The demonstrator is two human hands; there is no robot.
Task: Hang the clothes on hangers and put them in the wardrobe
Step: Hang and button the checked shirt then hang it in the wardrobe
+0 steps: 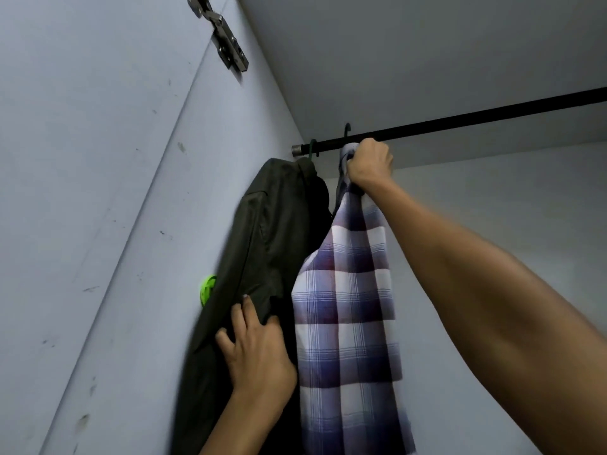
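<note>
A black rail (476, 121) runs across the top of the white wardrobe. A dark olive shirt (262, 244) hangs from it by a green hanger hook (312, 147) at the far left end. Beside it on the right hangs a blue-and-white plaid shirt (348, 310). My right hand (369, 164) grips the plaid shirt's collar and hanger neck just under the rail, and the hanger hook (347, 129) rises at the rail. My left hand (254, 349) rests on the olive shirt's lower part, with the fingers spread flat against the cloth.
The wardrobe's left side wall (184, 257) stands close behind the olive shirt, with a metal door hinge (223, 34) near the top. A small bright green round object (207, 289) peeks out behind the olive shirt. The rail to the right of my hand carries nothing.
</note>
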